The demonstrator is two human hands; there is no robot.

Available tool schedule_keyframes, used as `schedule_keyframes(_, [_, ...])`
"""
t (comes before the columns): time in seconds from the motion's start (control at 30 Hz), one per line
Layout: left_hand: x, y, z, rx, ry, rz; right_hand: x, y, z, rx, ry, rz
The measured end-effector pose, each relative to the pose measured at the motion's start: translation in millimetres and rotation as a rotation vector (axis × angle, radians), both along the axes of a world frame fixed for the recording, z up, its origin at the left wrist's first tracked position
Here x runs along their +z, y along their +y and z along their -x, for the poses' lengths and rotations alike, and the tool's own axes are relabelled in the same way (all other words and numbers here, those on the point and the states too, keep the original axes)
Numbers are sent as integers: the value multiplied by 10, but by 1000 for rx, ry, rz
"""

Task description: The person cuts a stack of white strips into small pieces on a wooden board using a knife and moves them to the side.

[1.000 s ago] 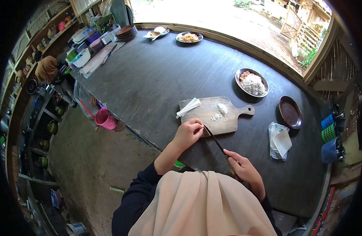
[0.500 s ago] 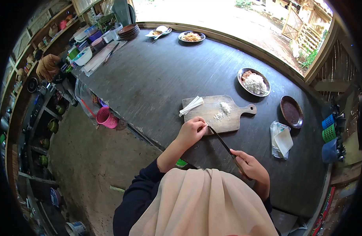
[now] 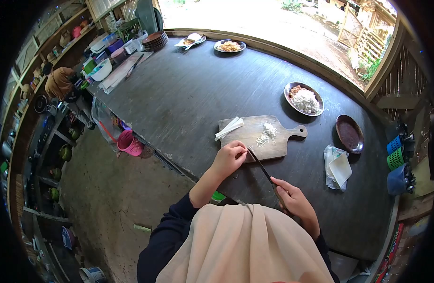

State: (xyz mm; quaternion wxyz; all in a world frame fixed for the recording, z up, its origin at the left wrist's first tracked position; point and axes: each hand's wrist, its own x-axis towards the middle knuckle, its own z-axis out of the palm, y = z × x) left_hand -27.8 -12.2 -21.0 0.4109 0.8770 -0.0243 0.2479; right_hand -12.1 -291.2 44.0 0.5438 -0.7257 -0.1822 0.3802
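Note:
My right hand (image 3: 292, 198) is closed around the handle of a knife (image 3: 261, 166), its dark blade angled up and left to the near edge of a wooden cutting board (image 3: 278, 121). At the blade's tip, my left hand (image 3: 230, 154) has its fingers pinched together on the board's near left corner; what they hold is too hidden to name. Several long white strips (image 3: 230, 128) lie at the board's far left. Fine white shreds (image 3: 267, 134) are heaped at its middle right.
Behind the board stands a plate (image 3: 286, 97) of white shreds and brown food. An empty brown oval dish (image 3: 349, 134) and a plastic packet (image 3: 337, 167) lie at right. Two food plates and stacked brown plates (image 3: 155, 40) stand far back. A person (image 3: 61, 82) is at far left.
My right hand has shifted slightly left and up with the knife. The left hand stays nearly in place. The person at far left has moved slightly.

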Motion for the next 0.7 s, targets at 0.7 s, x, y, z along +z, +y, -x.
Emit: schedule_keyframes(0.7, [-7,0,7,-6,-21,-3,69,-58,-172,95,-40,68])
